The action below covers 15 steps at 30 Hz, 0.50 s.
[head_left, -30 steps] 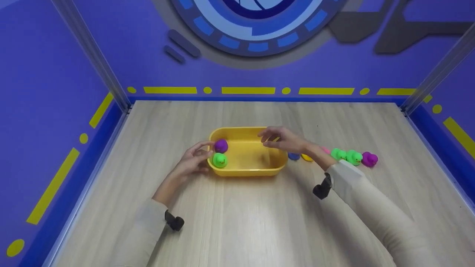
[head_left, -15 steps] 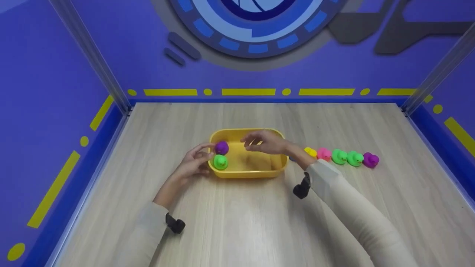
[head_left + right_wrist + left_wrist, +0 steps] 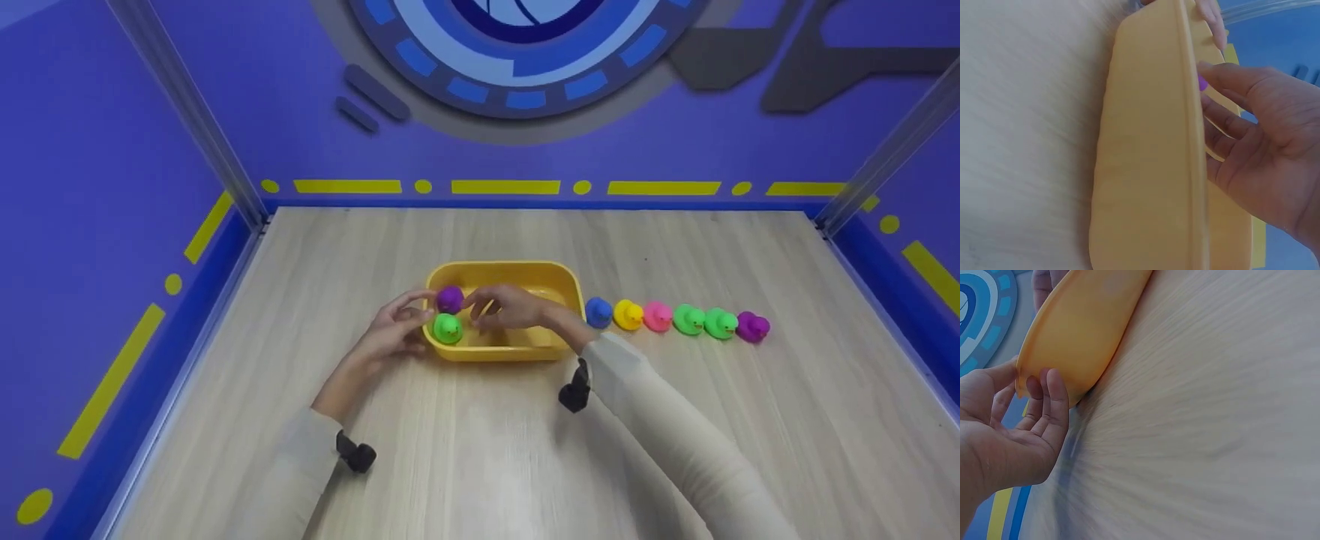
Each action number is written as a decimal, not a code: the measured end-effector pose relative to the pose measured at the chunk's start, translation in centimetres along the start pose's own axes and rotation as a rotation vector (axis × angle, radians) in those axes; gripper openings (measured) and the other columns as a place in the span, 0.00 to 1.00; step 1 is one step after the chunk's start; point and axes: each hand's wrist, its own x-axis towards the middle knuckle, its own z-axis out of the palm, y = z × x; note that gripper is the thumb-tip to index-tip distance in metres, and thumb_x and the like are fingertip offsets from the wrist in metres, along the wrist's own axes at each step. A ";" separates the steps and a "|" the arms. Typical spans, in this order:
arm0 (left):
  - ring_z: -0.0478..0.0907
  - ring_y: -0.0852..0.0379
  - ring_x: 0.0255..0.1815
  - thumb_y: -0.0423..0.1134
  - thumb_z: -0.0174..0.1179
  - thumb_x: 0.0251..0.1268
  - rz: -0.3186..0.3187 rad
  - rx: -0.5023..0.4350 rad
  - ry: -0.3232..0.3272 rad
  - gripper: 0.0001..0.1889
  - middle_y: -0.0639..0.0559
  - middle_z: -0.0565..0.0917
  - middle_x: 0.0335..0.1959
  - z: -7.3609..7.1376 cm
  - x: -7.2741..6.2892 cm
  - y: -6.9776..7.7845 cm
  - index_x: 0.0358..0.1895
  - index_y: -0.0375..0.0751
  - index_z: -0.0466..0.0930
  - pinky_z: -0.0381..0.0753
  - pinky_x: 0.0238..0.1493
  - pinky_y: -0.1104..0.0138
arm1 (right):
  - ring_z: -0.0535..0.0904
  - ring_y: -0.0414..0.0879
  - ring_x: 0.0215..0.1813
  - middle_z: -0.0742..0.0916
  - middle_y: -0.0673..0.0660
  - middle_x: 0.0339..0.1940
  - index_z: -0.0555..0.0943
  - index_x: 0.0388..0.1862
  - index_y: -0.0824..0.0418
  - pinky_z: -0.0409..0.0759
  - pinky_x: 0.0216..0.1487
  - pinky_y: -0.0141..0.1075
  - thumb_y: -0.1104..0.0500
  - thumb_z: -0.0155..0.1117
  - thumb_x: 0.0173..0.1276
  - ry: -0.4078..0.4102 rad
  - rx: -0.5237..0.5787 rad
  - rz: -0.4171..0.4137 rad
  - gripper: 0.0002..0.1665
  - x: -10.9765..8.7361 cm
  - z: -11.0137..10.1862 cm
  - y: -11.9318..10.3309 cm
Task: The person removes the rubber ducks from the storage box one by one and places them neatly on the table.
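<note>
The step in hand looks to be taking the purple duck (image 3: 450, 300) out of the left end of the yellow tub (image 3: 502, 353); the next move seems to call for closing thumb and forefinger round it, without knocking the green duck (image 3: 448, 328) just in front; both lie on the tub's floor against its left wall, the purple one nearer the back corner.

The right hand (image 3: 506, 307) is inside the rim, fingertips just beside the purple duck; its fingers curve loosely with a moderate gap at the tips and carry nothing (whether a fingertip touches the duck I cannot tell, though the right wrist view shows purple between thumb and forefinger); its forearm slants in from the near right, crossing the tub's right end.

The left hand (image 3: 397, 322) holds the tub's left end, thumb at the rim and other fingers bent against the outer wall; how firmly, I cannot tell; its forearm slants up from the tabletop's near left.

The tub sits near the middle of the tabletop (image 3: 465, 450); a row of six ducks (image 3: 688, 319) runs from its right end towards the tabletop's right edge: blue, yellow, pink, two green, purple.
</note>
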 end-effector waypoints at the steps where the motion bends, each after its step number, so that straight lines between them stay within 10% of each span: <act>1: 0.77 0.58 0.34 0.43 0.64 0.72 -0.001 0.000 0.001 0.25 0.51 0.81 0.44 -0.1 0.0 0.0 0.70 0.49 0.74 0.84 0.33 0.67 | 0.80 0.59 0.64 0.84 0.66 0.62 0.75 0.69 0.67 0.78 0.70 0.49 0.65 0.62 0.75 -0.016 -0.002 -0.007 0.24 0.2 0.2 -0.1; 15: 0.77 0.59 0.34 0.44 0.62 0.74 0.039 0.009 -0.035 0.25 0.51 0.82 0.44 -0.2 -0.2 0.0 0.71 0.47 0.72 0.84 0.34 0.67 | 0.78 0.60 0.66 0.82 0.65 0.66 0.76 0.68 0.64 0.76 0.72 0.51 0.67 0.62 0.74 -0.066 -0.092 -0.011 0.25 2.1 1.8 -0.7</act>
